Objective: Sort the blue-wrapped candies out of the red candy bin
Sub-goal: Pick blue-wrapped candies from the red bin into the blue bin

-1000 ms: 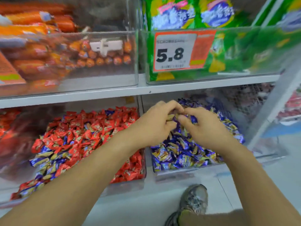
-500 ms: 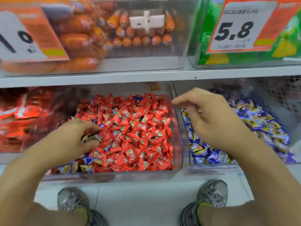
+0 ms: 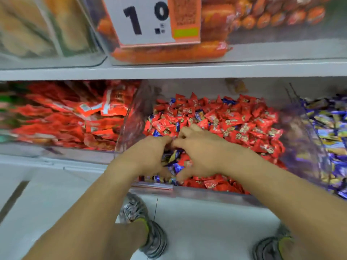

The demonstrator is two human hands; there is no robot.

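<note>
setting: shop shelving, two tiers of clear plastic bins over a pale tiled floor (image 3: 187, 222); grey shoes (image 3: 148, 228) visible below
upper shelf: price tag (image 3: 150, 19) reading 1.0 fronts a bin of orange sausage-like packs (image 3: 169, 51)
red candy bin: clear-walled bin (image 3: 216, 194), lower tier centre, heaped with red-wrapped candies (image 3: 244, 128)
blue-wrapped candies: strays (image 3: 176, 160) cluster at the front left corner of the red bin, between and under the hands; a few more lie scattered toward the back of the heap
blue bin: neighbouring bin (image 3: 328, 132) to the right holds the blue and yellow wraps, likely destination
left bin: larger red packets (image 3: 90, 117), apart from the task
left hand: left hand (image 3: 148, 156) down in the corner, fingers curled into the blue cluster; whether they pinch a piece, cannot tell
right hand: right hand (image 3: 199, 151) touching the left at the fingertips, fingers bent over the pile, thumb low near the front wall; grip hidden
handling: small, light pieces; wrappers look glossy, probably slippery and crinkly, contents not fragile
where to take hold: pinch by a twisted wrapper end, or scoop several in cupped fingers
risk: red pieces could ride along in a scoop; loose ones may slip over the low front wall
</note>
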